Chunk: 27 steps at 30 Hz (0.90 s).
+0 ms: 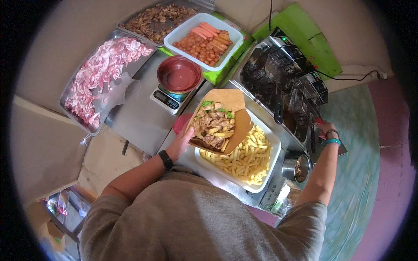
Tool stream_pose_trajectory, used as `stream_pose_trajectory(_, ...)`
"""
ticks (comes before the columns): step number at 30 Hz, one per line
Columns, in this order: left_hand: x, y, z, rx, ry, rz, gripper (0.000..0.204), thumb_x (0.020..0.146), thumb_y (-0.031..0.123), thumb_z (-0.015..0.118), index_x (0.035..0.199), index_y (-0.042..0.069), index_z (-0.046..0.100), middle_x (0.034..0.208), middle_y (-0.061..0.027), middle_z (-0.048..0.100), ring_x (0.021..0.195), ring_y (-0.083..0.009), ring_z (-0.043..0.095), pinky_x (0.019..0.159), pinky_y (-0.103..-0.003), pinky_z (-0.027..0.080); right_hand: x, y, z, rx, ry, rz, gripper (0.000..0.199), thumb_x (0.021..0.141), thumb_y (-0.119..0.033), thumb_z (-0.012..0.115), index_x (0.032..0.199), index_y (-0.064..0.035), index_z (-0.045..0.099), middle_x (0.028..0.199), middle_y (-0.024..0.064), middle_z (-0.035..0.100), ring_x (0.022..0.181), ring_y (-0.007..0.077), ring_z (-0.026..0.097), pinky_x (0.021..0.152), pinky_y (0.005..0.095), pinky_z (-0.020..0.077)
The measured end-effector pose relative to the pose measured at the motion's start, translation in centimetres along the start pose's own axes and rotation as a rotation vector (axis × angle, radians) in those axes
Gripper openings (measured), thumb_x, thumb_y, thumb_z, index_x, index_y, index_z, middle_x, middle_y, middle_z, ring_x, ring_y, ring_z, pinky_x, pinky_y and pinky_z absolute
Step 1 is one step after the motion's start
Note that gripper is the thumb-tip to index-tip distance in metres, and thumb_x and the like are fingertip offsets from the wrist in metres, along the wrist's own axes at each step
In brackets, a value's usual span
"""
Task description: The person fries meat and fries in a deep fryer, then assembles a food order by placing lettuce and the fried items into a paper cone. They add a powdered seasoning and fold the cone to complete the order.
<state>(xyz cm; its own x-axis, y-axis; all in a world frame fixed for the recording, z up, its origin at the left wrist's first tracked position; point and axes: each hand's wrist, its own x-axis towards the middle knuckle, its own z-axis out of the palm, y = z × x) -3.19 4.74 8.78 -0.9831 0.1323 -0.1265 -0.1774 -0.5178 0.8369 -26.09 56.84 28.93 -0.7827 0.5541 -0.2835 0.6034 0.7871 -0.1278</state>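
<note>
My left hand point(182, 145) grips the near left side of a brown paper takeaway box point(237, 102). The box stands open, filled with cooked meat strips, fries and green leaves. Under and beside it is a white tub of pale fries point(277, 150). Off to the right, my right hand point(328, 130) is closed round a red-handled utensil point(319, 120) at the fryer's near right corner. The utensil's far end is hard to make out among the baskets. Wire baskets with black handles point(278, 111) rest in the double fryer point(237, 78).
A brown bowl point(179, 75) sits on a kitchen scale point(164, 101). Behind are a white tub of sausages point(237, 37) and a tray of browned meat point(159, 19). A metal tray of raw sliced meat point(102, 78) lies left. A steel pot point(296, 167) stands near my right forearm.
</note>
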Motion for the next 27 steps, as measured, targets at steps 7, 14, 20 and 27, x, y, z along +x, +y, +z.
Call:
stream_pose_trajectory(7, 0.3, -0.4, 0.0, 0.037, 0.015, -0.037, 0.047, 0.093, 0.029, 0.033, 0.129, 0.0, 0.03, 0.124, -0.0091, 0.042, 0.115, -0.0153, 0.038, 0.097, -0.029, 0.029, -11.1, 0.3, -8.1, -0.043, 0.331, -0.407, 0.028, 0.078, -0.021, 0.06, 0.099, -0.0028, 0.061, 0.061, 0.0057, 0.057, 0.048, 0.012, 0.055, 0.043, 0.0269, 0.0457)
stream_pose_trajectory(14, 0.3, -0.1, -0.1, 0.022, -0.034, 0.024, 0.047, 0.094, 0.03, 0.032, 0.13, 0.001, 0.028, 0.125, -0.0095, 0.041, 0.116, -0.0162, 0.037, 0.098, -0.029, 0.027, -11.0, -6.1, -6.1, -0.728, 0.545, -0.848, 0.031, 0.072, -0.022, 0.062, 0.103, -0.0175, 0.06, 0.08, 0.012, 0.063, 0.068, 0.0268, 0.061, 0.059, 0.0387, 0.048)
stream_pose_trajectory(20, 0.1, 0.9, 0.0, 0.148, -0.06, -0.013, 0.047, 0.094, 0.029, 0.03, 0.133, 0.003, 0.023, 0.13, -0.0106, 0.036, 0.12, -0.0164, 0.033, 0.1, -0.029, 0.025, -8.5, -11.2, -4.9, -0.801, 0.344, -0.882, 0.041, 0.068, -0.022, 0.065, 0.107, -0.0198, 0.056, 0.087, 0.011, 0.062, 0.083, 0.0307, 0.058, 0.068, 0.0414, 0.0462)
stream_pose_trajectory(27, -0.1, 0.3, -0.2, 0.078, -0.061, -0.004, 0.049, 0.094, 0.029, 0.031, 0.134, 0.003, 0.02, 0.131, -0.0097, 0.034, 0.12, -0.0166, 0.032, 0.1, -0.029, 0.025, -6.6, -13.4, -3.9, -0.942, 0.34, -0.8, 0.041, 0.069, -0.024, 0.066, 0.108, -0.0259, 0.057, 0.092, 0.0085, 0.062, 0.085, 0.0284, 0.059, 0.07, 0.0395, 0.0477)
